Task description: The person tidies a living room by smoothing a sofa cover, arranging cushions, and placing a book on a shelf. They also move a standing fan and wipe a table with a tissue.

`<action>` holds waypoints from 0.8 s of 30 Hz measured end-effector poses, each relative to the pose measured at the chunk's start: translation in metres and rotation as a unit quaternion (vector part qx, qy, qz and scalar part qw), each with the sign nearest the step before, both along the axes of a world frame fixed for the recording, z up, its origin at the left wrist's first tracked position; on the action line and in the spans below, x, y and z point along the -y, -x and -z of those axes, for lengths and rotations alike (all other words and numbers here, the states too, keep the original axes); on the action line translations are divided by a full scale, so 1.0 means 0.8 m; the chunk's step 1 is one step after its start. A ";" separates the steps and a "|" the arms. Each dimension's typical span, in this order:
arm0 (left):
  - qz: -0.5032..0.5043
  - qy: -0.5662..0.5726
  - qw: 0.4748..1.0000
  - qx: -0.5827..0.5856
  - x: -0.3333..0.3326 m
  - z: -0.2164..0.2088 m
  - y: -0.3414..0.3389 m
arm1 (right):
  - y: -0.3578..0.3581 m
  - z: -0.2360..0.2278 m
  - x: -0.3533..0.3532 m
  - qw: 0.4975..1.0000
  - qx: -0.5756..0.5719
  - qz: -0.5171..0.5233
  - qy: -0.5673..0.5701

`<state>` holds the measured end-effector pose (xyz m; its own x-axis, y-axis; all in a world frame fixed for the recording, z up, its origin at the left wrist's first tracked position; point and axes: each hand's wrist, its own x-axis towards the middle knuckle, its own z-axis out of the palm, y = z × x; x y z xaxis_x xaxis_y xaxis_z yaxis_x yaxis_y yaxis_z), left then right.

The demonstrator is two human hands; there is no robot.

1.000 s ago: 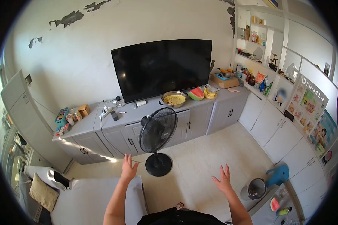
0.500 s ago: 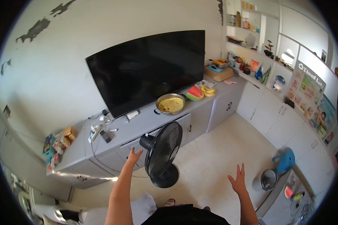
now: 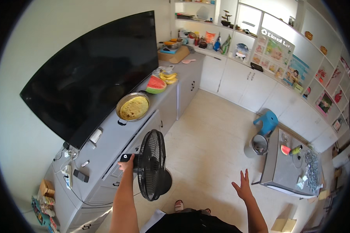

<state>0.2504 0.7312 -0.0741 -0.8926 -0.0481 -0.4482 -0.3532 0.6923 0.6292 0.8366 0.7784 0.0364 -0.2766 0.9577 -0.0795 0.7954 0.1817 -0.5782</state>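
Observation:
A black pedestal fan (image 3: 151,165) stands on the floor in front of me, its caged head facing right and its round base partly hidden behind the cage. My left hand (image 3: 126,163) is at the back of the fan's head, thumb and fingers round the dark motor housing (image 3: 129,157). Some of those fingers are hidden. My right hand (image 3: 243,188) hangs in the air over the floor, fingers spread, holding nothing.
Along the left runs a grey cabinet (image 3: 101,155) with a large television (image 3: 93,73), a pan of yellow flatbread (image 3: 134,108), cut watermelon (image 3: 156,85) and bananas (image 3: 168,78). A grey bin (image 3: 256,146), blue stool (image 3: 266,122) and low table (image 3: 274,167) stand right. A cable hangs near the fan.
My left hand has closed onto the back of the fan's head, where it was just short of it before. The view has swung right; my right hand stays spread.

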 end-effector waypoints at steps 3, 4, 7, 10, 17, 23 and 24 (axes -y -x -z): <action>0.010 -0.033 0.999 0.008 -0.002 0.010 0.013 | 0.003 -0.002 0.007 1.000 -0.006 0.014 -0.014; 0.014 -0.041 0.999 0.008 -0.001 0.000 0.010 | 0.005 -0.001 0.009 1.000 -0.009 0.020 -0.013; 0.031 -0.080 0.996 0.007 0.002 0.009 0.022 | 0.017 0.000 0.018 0.999 -0.013 0.033 -0.012; 0.049 -0.075 0.996 0.027 -0.003 -0.004 0.027 | 0.026 0.000 0.025 0.999 -0.007 0.037 -0.014; 0.131 -0.004 0.990 0.051 -0.017 -0.015 0.039 | 0.022 0.000 0.028 0.998 0.008 0.054 -0.024; 0.198 -0.042 0.978 0.053 -0.016 -0.026 0.031 | 0.021 0.001 0.036 0.997 0.009 0.066 -0.027; 0.214 -0.045 0.975 0.045 -0.011 -0.021 0.030 | 0.022 0.002 0.038 0.997 0.011 0.066 -0.028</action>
